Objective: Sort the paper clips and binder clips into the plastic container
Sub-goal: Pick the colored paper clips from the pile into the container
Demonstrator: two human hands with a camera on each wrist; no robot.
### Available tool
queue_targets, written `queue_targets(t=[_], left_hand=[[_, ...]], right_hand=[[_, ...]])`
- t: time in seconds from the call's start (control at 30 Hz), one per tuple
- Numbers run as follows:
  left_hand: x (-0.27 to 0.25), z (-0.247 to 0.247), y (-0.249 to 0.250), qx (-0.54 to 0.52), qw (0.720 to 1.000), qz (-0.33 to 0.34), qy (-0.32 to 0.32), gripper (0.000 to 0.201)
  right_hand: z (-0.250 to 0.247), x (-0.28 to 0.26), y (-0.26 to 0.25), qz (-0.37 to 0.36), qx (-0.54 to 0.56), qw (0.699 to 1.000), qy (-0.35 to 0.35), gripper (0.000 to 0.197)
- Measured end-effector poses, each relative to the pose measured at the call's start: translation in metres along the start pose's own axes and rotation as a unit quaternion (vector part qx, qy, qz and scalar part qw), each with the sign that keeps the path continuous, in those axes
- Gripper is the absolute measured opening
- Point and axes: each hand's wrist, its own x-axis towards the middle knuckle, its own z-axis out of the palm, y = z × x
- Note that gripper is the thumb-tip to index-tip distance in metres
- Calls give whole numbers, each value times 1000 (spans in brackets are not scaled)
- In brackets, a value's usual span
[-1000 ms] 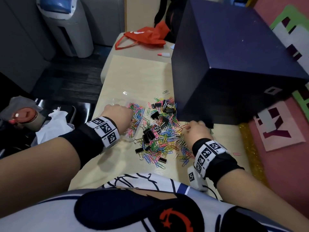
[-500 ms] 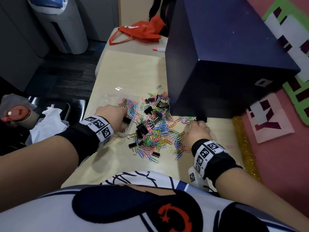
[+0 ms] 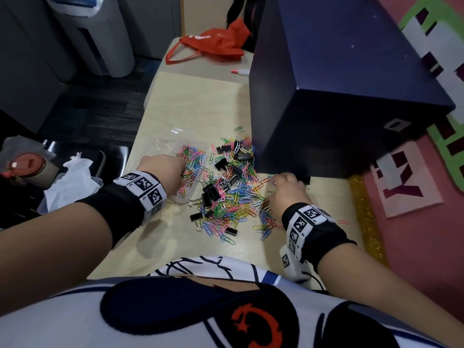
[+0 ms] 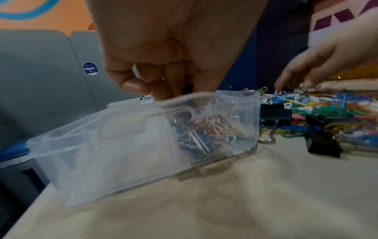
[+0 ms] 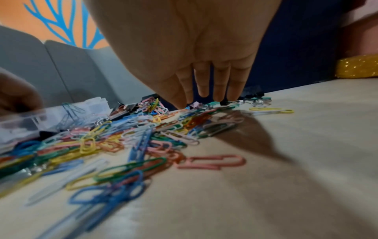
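Multicoloured paper clips [image 3: 233, 197] mix with black binder clips [image 3: 209, 194] on a pale wood-grain table [image 3: 200, 106], beside a navy box [image 3: 339, 84] and clear container [image 4: 143, 142]

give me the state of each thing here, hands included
plastic container: open, partly filled with paper clips
left hand: fingers curled at the container's rim
right hand: fingers straight, tips on the clip pile
clip pile: loose, unsorted on table
red bag: crumpled

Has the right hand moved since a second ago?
No: the right hand still rests on the colourful paper clip pile, fingertips at the foot of the dark blue box.
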Motion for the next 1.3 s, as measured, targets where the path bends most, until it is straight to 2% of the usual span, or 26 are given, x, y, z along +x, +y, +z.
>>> queue_targets(t=[0.1, 0.23, 0.37, 0.47, 0.53, 0.63, 0.77, 0.93, 1.03, 1.13, 1.2, 1.3], left_hand=[[-3, -4, -3, -57, 998, -2, 18, 13], [-5, -7, -3, -130, 991, -4, 38, 19], [-4, -10, -1, -128, 989, 8, 66, 22], [-3, -14, 4, -91, 993, 26, 76, 18], [-3, -17, 7, -79, 992, 32, 88, 15], [-4, -22, 16, -101, 989, 49, 101, 21], [-4, -32, 36, -145, 979, 78, 121, 26], [-1, -36, 64, -159, 977, 107, 99, 18], [2, -32, 76, -149, 978, 120, 82, 11], [9, -28, 84, -141, 979, 125, 79, 8], [13, -26, 88, -134, 982, 116, 69, 15], [12, -22, 95, -96, 985, 124, 67, 31]], right_hand=[[3, 4, 3, -27, -26, 999, -16, 50], [7, 5, 3, -47, -36, 998, 17, 47], [8, 6, 8, -58, -16, 997, 50, 38], [6, 7, 11, -60, -11, 997, 43, 27], [5, 6, 13, -60, -3, 997, 45, 30], [7, 6, 15, -82, -7, 996, 21, 40], [9, 6, 19, -83, -11, 996, -3, 34], [6, 3, 21, -69, 40, 997, 21, 19], [4, 3, 26, -49, 86, 992, 75, 24], [5, 4, 33, -40, 33, 998, 20, 36], [7, 3, 36, -48, 16, 999, -2, 34], [8, 1, 37, -61, 11, 998, 13, 26]])
